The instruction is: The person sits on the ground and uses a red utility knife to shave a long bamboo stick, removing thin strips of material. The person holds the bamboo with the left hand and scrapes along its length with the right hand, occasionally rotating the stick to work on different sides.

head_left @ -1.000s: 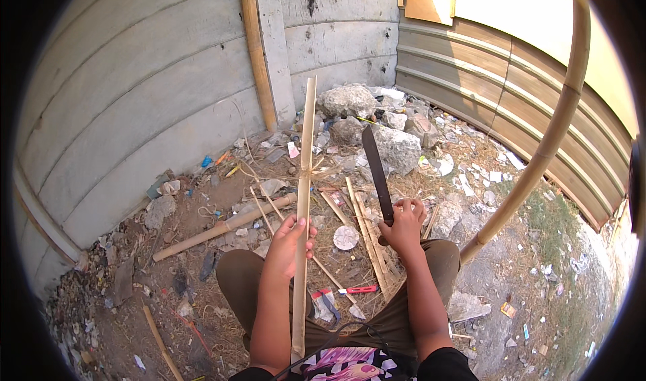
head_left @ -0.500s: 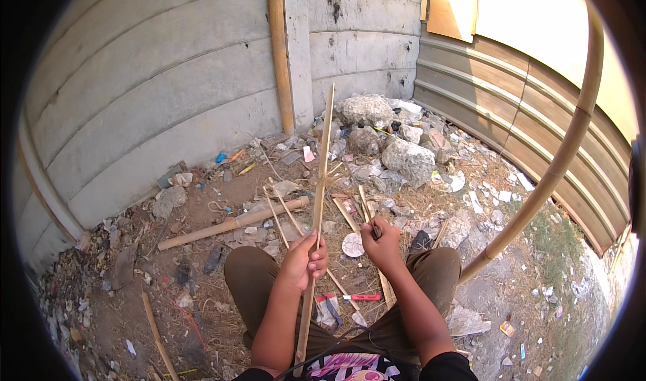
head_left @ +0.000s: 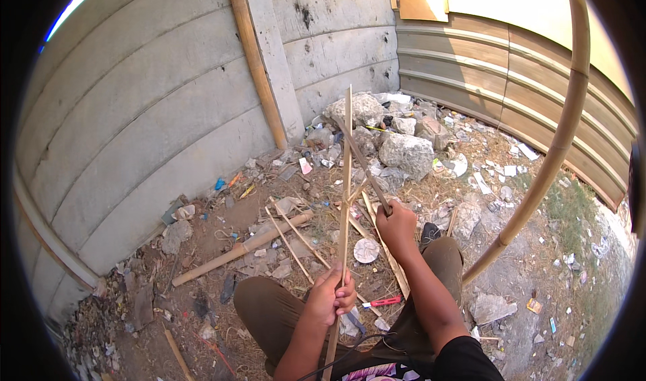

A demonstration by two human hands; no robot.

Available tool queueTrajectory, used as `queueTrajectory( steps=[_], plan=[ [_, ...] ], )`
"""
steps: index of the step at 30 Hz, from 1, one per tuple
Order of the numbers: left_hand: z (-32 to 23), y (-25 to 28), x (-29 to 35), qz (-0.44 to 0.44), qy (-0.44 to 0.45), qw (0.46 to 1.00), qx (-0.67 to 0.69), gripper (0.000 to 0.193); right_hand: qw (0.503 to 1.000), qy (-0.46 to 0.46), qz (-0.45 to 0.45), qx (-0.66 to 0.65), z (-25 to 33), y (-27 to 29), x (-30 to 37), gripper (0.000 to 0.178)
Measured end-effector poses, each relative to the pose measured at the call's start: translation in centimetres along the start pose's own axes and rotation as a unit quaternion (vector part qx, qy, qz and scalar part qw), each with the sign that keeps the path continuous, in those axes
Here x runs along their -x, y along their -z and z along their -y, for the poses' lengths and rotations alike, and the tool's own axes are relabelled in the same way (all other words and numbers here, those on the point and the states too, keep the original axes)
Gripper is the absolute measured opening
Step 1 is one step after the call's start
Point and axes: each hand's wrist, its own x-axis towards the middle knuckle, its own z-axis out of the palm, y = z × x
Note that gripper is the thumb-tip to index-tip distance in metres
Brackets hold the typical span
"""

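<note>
My left hand (head_left: 330,295) is closed around a long, pale bamboo strip (head_left: 344,239). The strip stands almost upright between my knees, its lower end passing down by my lap. In my right hand (head_left: 397,229) is the handle end of a machete (head_left: 364,165) with a long, dark, flat blade. That blade slants up to the left, and its upper part crosses the strip in view; whether the two touch I cannot tell. A short splinter (head_left: 357,192) sticks out from the strip below the crossing.
Bamboo pieces lie on the littered ground, among them a thick pole (head_left: 242,249) at left. A red-handled tool (head_left: 382,302) lies between my legs. Large rocks (head_left: 407,155) sit ahead. A tall bamboo pole (head_left: 538,196) leans at right. A concrete wall (head_left: 161,98) stands at left.
My right hand has lifted the machete, and its blade has swung up and left across the strip. The view has shifted; the left hand keeps its grip on the strip.
</note>
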Motion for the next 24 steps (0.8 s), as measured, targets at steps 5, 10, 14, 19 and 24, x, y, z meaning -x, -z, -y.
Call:
queueTrajectory(
  steps=[5, 10, 14, 19, 24],
  plan=[
    [-0.8, 1.2, 0.1, -0.034, -0.035, 0.999, -0.007, 0.035, 0.952, 0.282, 0.065, -0.104, 3.8, 3.4, 1.7, 0.018],
    [-0.8, 0.2, 0.1, -0.073, -0.028, 0.995, -0.059, 0.034, 0.995, 0.090, 0.019, -0.023, 3.0, 0.9, -0.7, 0.013],
    [-0.7, -0.4, 0.8, -0.094, -0.026, 0.993, -0.064, 0.035, 0.985, 0.167, 0.038, -0.031, 2.5, 3.0, 0.9, 0.014],
    [-0.6, -0.2, 0.5, -0.133, -0.053, 0.984, -0.106, 0.034, 0.980, 0.179, 0.083, -0.037, 3.4, 2.6, 1.7, 0.015],
    [-0.5, -0.5, 0.7, -0.125, -0.053, 0.986, -0.097, 0.034, 0.968, 0.219, 0.080, -0.098, 4.0, 3.6, 2.1, 0.019]
  ],
)
